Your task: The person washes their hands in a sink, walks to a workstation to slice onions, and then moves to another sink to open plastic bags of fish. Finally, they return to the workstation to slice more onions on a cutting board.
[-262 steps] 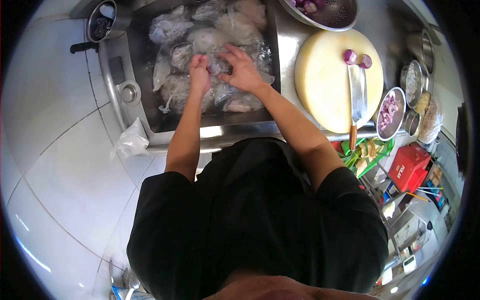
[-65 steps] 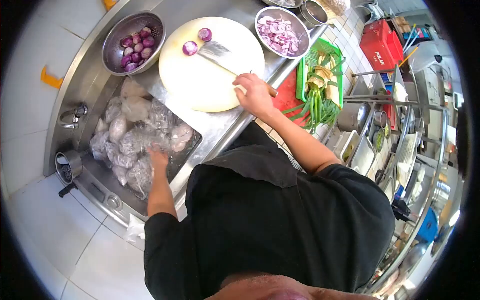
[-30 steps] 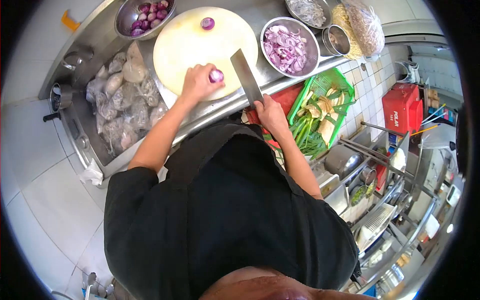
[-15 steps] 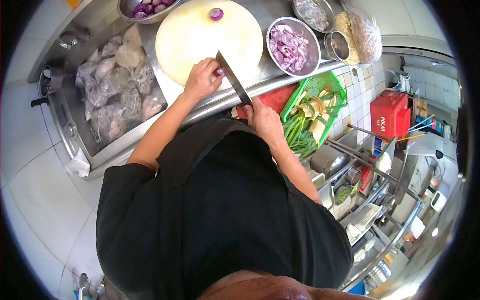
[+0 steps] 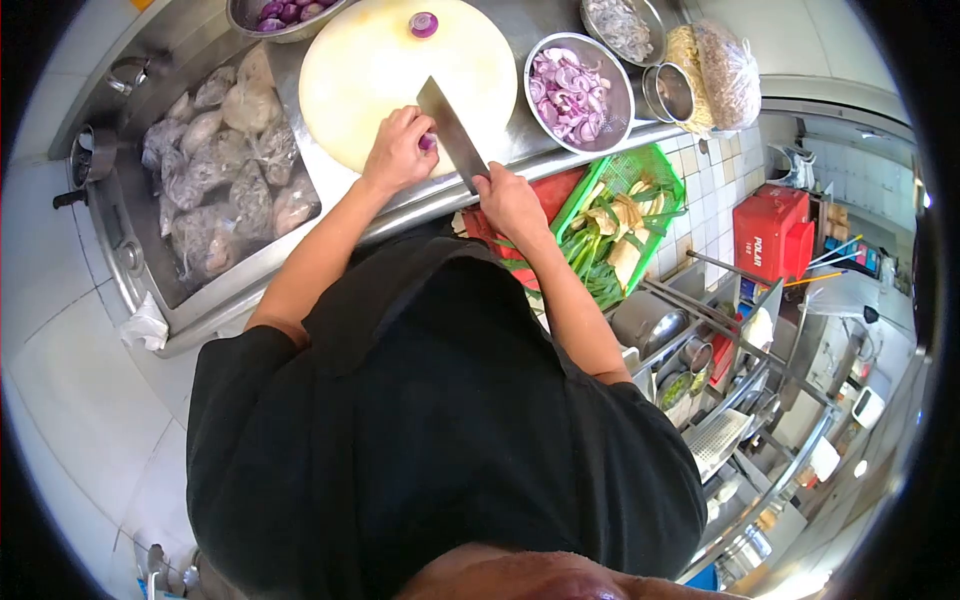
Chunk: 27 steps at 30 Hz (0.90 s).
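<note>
My left hand (image 5: 400,152) is closed on a purple onion (image 5: 428,141) near the front edge of the round white cutting board (image 5: 345,80). Just right of it, my right hand (image 5: 510,203) grips the handle of a cleaver (image 5: 452,135), whose broad blade lies tilted over the board with its tip pointing away from me. Another onion piece (image 5: 423,24), cut face up, rests at the board's far side. Sliced onions (image 5: 570,95) fill a metal colander (image 5: 623,112) to the right of the board.
Bagged meat (image 5: 220,150) lies in the sink (image 5: 165,275) on the left. Whole onions (image 5: 290,14) sit in a bowl (image 5: 300,33) at the back. A green basket (image 5: 672,180) of leafy vegetables stands below the counter's front edge, near a metal rack (image 5: 745,330).
The cleaver blade has turned, showing more of its flat side and sitting slightly farther from the onion. My right hand has shifted a little up and left with it.
</note>
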Motion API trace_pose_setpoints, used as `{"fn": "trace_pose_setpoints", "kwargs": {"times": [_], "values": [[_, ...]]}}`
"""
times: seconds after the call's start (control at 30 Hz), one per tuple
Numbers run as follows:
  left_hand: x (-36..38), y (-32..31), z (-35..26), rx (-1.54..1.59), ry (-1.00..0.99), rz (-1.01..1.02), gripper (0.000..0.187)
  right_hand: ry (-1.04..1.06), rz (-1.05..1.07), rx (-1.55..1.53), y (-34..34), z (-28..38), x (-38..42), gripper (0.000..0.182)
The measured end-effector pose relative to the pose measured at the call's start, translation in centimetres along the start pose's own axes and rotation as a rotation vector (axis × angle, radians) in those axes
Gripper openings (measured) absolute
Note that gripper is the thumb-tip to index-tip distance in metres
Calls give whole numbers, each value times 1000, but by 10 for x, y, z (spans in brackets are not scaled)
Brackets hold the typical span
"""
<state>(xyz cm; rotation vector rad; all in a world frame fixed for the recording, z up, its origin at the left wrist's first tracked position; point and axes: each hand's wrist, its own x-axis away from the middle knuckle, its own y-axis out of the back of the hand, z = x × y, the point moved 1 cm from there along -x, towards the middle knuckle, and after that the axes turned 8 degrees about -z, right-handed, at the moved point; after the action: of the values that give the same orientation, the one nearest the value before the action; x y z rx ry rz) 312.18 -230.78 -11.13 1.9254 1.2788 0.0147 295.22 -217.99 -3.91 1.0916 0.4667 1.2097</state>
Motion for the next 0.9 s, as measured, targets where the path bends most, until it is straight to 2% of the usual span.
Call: {"fn": "trace_pose_setpoints", "kwargs": {"times": [0.13,0.17,0.37,0.5,0.57,0.67,0.77,0.9], "values": [[-5,8,4,-37,24,117,45,-19,-8,41,16,-3,6,31],[-3,13,-1,25,-39,-43,36,-3,-18,37,18,2,10,30],[7,19,11,117,-81,96,26,42,-10,100,6,8,21,27],[3,19,13,64,-107,123,26,97,-23,68,22,22,29,25],[2,20,9,28,-103,140,26,99,-16,85,4,15,24,24],[6,15,11,28,-70,118,24,123,-26,111,6,21,20,22],[7,12,11,34,-145,-33,20,109,-26,109,12,26,24,22],[10,13,14,47,-91,23,23,93,7,129,11,26,19,23]]}}
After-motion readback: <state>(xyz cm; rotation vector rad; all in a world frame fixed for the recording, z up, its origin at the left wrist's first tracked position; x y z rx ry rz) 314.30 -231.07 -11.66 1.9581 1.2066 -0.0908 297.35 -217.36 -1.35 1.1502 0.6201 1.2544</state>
